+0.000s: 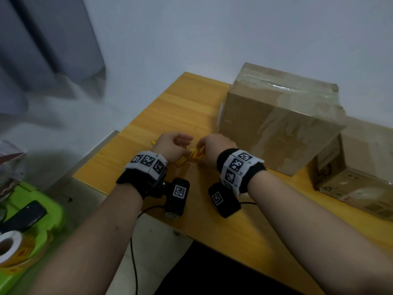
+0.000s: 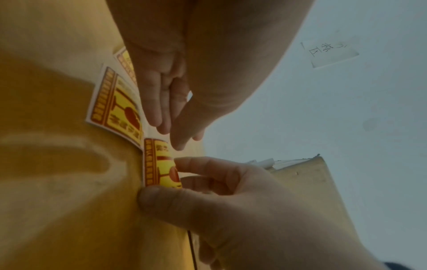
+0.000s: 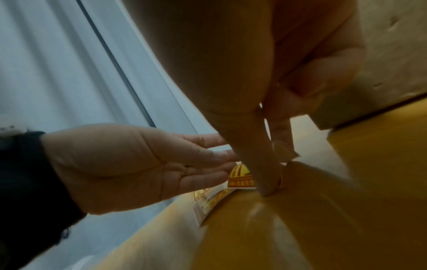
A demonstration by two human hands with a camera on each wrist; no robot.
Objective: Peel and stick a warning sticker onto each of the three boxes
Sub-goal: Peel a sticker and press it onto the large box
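Note:
A yellow and red warning sticker (image 2: 161, 164) is pinched between the thumb and forefinger of my right hand (image 1: 202, 145), just above the yellow wooden table (image 1: 180, 107). The same sticker (image 1: 194, 156) shows between my two hands in the head view. My left hand (image 1: 182, 140) hovers beside it with its fingers (image 3: 208, 159) held straight and holding nothing. Another sticker on white backing (image 2: 115, 106) lies flat on the table under the left hand. A large taped cardboard box (image 1: 276, 120) stands just right of my hands. A smaller box (image 1: 357, 167) sits further right.
A green plastic stool (image 1: 42, 209) stands low at the left, carrying a roll of stickers (image 1: 10, 245) and a dark phone (image 1: 23, 216). A grey curtain (image 1: 42, 39) hangs at the far left. A white wall backs the table.

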